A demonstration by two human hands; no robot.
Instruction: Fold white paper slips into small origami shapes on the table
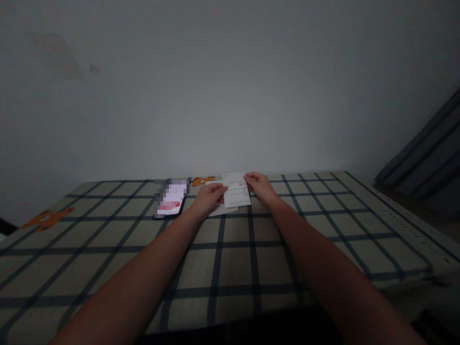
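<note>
Pinching paper [236,192] by side edges, phone [174,197] apart.

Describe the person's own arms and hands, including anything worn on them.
The left hand and right hand are ungloved. The left forearm and right forearm are bare, with no sleeve, watch or bracelet visible. Dim light leaves rings uncertain.

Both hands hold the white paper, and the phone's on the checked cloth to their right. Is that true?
Nearly! The left hand and right hand do hold the white paper, but the head view shows the phone on the checked cloth to their left, not right.
</note>
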